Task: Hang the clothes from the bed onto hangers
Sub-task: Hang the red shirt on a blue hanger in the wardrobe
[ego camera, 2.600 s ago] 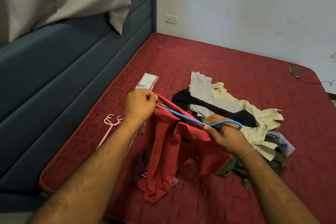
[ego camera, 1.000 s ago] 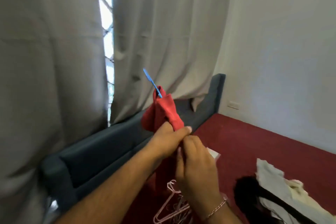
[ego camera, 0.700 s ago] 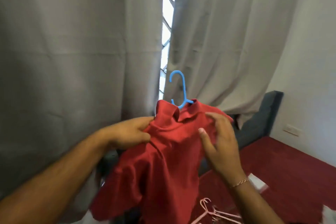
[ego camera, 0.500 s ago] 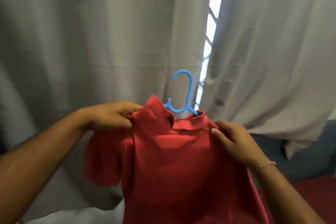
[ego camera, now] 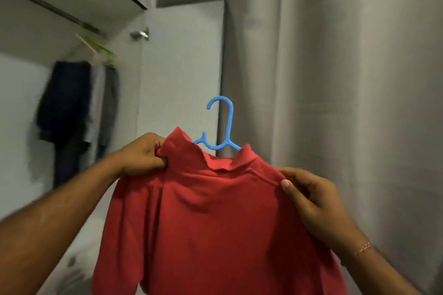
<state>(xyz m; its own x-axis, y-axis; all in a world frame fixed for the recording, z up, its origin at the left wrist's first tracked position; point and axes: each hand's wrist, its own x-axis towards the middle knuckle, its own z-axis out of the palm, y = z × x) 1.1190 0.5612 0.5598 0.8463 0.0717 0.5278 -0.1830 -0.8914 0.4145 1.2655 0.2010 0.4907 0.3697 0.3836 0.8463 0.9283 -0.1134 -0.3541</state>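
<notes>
A red collared shirt (ego camera: 215,218) hangs on a blue plastic hanger (ego camera: 221,127), whose hook sticks up above the collar. I hold it up in front of me at chest height. My left hand (ego camera: 141,155) grips the shirt's left shoulder beside the collar. My right hand (ego camera: 311,196) pinches the right shoulder seam, thumb on top. The hanger's arms are hidden inside the shirt.
An open wardrobe stands at the left with a rail (ego camera: 50,7) under a shelf. Dark and grey clothes (ego camera: 72,112) hang from it on hangers. A white wardrobe panel (ego camera: 182,67) is straight ahead. Grey curtains (ego camera: 335,79) fill the right side.
The view has swung left from the curtains and window to the wardrobe. Both hands still hold the red shirt on the blue hanger by its shoulders.
</notes>
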